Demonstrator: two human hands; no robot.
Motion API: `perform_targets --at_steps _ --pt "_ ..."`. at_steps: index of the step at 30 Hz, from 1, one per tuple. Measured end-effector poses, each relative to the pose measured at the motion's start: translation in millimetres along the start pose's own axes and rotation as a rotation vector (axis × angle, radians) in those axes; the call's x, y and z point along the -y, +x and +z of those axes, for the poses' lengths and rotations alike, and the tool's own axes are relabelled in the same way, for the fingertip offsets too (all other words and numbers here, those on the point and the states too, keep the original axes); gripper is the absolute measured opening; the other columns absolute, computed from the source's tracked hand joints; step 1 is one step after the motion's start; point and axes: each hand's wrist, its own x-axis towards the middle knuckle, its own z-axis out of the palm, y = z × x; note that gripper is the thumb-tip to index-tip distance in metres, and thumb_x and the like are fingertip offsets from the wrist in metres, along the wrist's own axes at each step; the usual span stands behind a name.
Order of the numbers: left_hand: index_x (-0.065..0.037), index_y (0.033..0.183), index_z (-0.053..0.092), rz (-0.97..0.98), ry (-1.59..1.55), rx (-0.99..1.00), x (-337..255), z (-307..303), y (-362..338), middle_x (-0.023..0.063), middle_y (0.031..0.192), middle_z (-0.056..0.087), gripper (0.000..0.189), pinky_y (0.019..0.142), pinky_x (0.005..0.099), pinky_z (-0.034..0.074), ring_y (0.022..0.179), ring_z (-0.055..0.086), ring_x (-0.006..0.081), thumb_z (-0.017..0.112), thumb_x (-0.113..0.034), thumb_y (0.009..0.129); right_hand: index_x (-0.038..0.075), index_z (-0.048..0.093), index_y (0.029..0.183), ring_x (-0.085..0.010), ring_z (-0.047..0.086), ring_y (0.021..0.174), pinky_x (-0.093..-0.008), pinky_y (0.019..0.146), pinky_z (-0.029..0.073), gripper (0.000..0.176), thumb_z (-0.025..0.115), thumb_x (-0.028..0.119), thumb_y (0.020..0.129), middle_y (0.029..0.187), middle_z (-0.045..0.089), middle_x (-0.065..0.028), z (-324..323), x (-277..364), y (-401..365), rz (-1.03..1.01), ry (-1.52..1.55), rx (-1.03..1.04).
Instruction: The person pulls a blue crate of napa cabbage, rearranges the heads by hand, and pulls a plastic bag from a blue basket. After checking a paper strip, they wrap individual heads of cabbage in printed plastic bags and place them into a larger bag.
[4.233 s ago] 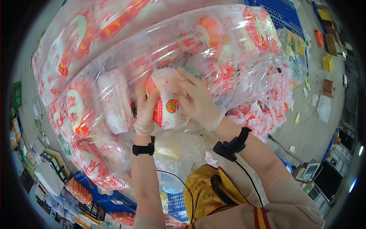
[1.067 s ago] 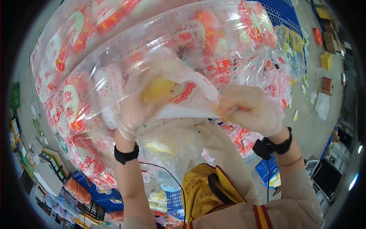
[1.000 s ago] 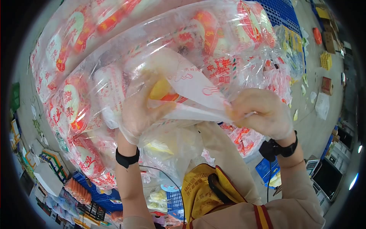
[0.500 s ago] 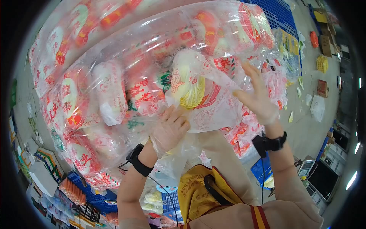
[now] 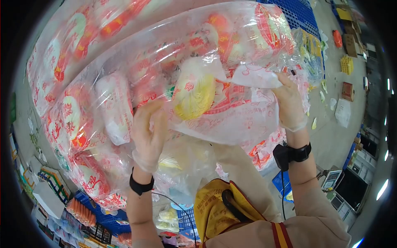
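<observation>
A napa cabbage point(image 5: 194, 97) with a yellow leafy end lies under a white printed plastic wrap point(image 5: 248, 113) with red drawings. My right hand point(image 5: 288, 99), gloved in thin clear plastic, pinches the wrap's upper right corner and holds it raised. To the left of the cabbage is my left hand point(image 5: 149, 134), also gloved. Its fingers are slightly bent with the thumb apart, and nothing shows in them. Just beside it lies another wrapped cabbage point(image 5: 113, 107) on a large clear plastic bag point(image 5: 165, 47) full of wrapped cabbages.
Another big bag of wrapped cabbages point(image 5: 82, 25) lies behind. Blue crates point(image 5: 295, 16) stand at the upper right. Loose red-printed wraps point(image 5: 260, 151) lie near my right forearm. A scale point(image 5: 332, 178) stands at the lower right, and carrots point(image 5: 82, 211) at the lower left.
My left hand has moved left, away from the leafy end of the cabbage. My right hand has closed on the wrap's corner, and the wrap now spreads over the yellow end.
</observation>
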Motion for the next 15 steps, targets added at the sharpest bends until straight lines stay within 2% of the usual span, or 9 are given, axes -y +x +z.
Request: perform_targets --at_steps 2,4,5,7,9,11,12,14,15 --pt "0.000 0.102 0.063 0.002 0.321 -0.184 -13.4 24.8 30.3 0.0174 0.106 0.062 0.037 0.086 0.0407 0.046 0.098 0.058 0.0327 0.067 -0.026 0.076 -0.001 0.061 0.109 -0.0079 0.055 0.086 -0.0239 0.079 0.042 0.028 0.058 0.017 0.087 0.094 0.064 -0.0013 -17.7 -37.1 9.8 0.072 -0.037 -0.031" --pt "-0.004 0.109 0.060 0.082 0.439 -0.029 -8.3 54.0 54.8 0.0158 0.109 0.061 0.046 0.086 0.0389 0.045 0.102 0.057 0.0306 0.072 -0.029 0.072 0.000 0.050 0.126 -0.0117 0.054 0.101 -0.0242 0.084 0.041 0.048 0.062 0.023 0.085 0.111 0.061 -0.0060 -29.7 -77.6 16.2 0.407 -0.661 -0.131" --pt "-0.004 0.109 0.060 0.081 0.437 -0.032 -9.1 66.4 62.5 0.0158 0.109 0.061 0.046 0.086 0.0389 0.045 0.102 0.057 0.0306 0.072 -0.029 0.072 0.000 0.050 0.126 -0.0117 0.054 0.101 -0.0242 0.084 0.041 0.048 0.062 0.023 0.085 0.111 0.061 -0.0060 -25.4 -85.9 13.8 0.405 -0.665 -0.130" --pt "-0.007 0.121 0.051 0.049 0.475 -0.173 -9.0 85.0 72.1 0.0121 0.111 0.060 0.059 0.088 0.0379 0.045 0.104 0.056 0.0289 0.073 -0.029 0.070 0.001 0.032 0.140 -0.0169 0.046 0.119 -0.0248 0.091 0.039 0.071 0.065 0.025 0.082 0.131 0.049 -0.0121 -0.2 -97.2 3.6 0.152 0.039 -0.064" --pt "-0.007 0.124 0.047 0.023 0.232 -0.023 9.7 74.5 83.3 0.0110 0.111 0.059 0.064 0.088 0.0369 0.045 0.103 0.057 0.0268 0.074 -0.027 0.070 0.004 0.012 0.147 -0.0211 0.034 0.131 -0.0272 0.097 0.036 0.091 0.068 0.028 0.079 0.146 0.031 -0.0137 31.4 -97.5 4.9 0.362 0.062 0.014" --pt "-0.006 0.127 0.042 -0.005 -0.006 0.121 14.4 69.2 84.6 0.0100 0.112 0.059 0.070 0.088 0.0359 0.046 0.102 0.057 0.0246 0.076 -0.025 0.069 0.005 0.035 0.140 -0.0216 0.046 0.121 -0.0297 0.094 0.041 0.072 0.064 0.033 0.081 0.136 0.045 -0.0147 78.6 -147.4 22.1 0.009 -0.024 0.033" --pt "-0.005 0.126 0.043 -0.106 -0.226 0.113 13.3 66.6 80.3 0.0096 0.112 0.058 0.067 0.087 0.0345 0.047 0.101 0.057 0.0224 0.075 -0.021 0.070 0.005 0.035 0.140 -0.0216 0.046 0.121 -0.0297 0.094 0.041 0.072 0.064 0.033 0.081 0.136 0.045 -0.0147 79.9 -142.0 22.7 0.007 -0.014 0.032" --pt "-0.004 0.125 0.043 -0.215 -0.436 0.110 14.0 59.3 71.4 0.0092 0.112 0.057 0.063 0.087 0.0330 0.047 0.101 0.057 0.0202 0.075 -0.017 0.072 0.006 0.060 0.117 -0.0196 0.058 0.103 -0.0321 0.084 0.046 0.043 0.059 0.032 0.084 0.117 0.061 -0.0146 82.9 -125.4 20.0 0.348 -0.243 0.349" --pt "-0.003 0.123 0.044 -0.354 -0.628 0.055 15.4 56.1 67.8 0.0093 0.113 0.057 0.059 0.086 0.0318 0.047 0.100 0.058 0.0193 0.074 -0.013 0.073 0.006 0.060 0.117 -0.0196 0.058 0.103 -0.0321 0.084 0.046 0.043 0.059 0.032 0.084 0.117 0.061 -0.0146 72.7 -143.7 22.2 0.350 -0.238 0.349"
